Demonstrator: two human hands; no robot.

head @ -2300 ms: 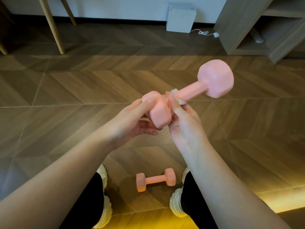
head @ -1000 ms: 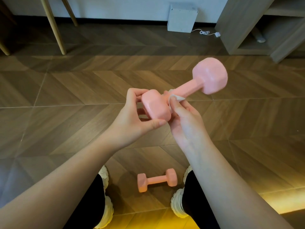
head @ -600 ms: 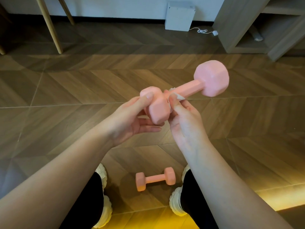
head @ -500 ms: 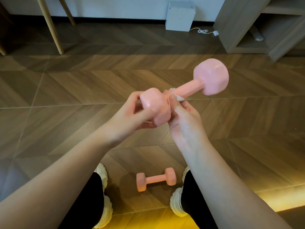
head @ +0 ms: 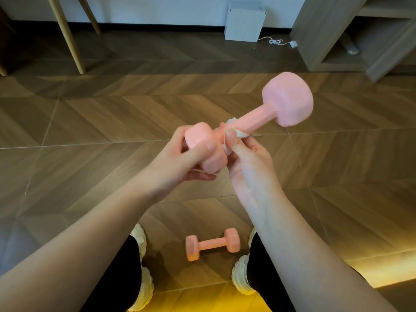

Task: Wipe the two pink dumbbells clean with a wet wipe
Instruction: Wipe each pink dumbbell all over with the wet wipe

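dumbbell (head: pixel 258 119) head is clasped by left grip (head: pixel 180 163); wet wipe (head: pixel 236 132) is pinched on the dumbbell's handle by right grip (head: pixel 249 170).

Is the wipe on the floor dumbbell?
No, the right hand holds the wipe against the held dumbbell; the floor dumbbell lies untouched.

No legible text, label, brand or number from my view. Raised pink hex-headed dumbbell (head: pixel 288 100): surface unmarked as far as I can see. Second pink dumbbell (head: pixel 211 244) on the floor: too small to tell. White square box (head: pixel 244 21) by the wall: plain face.
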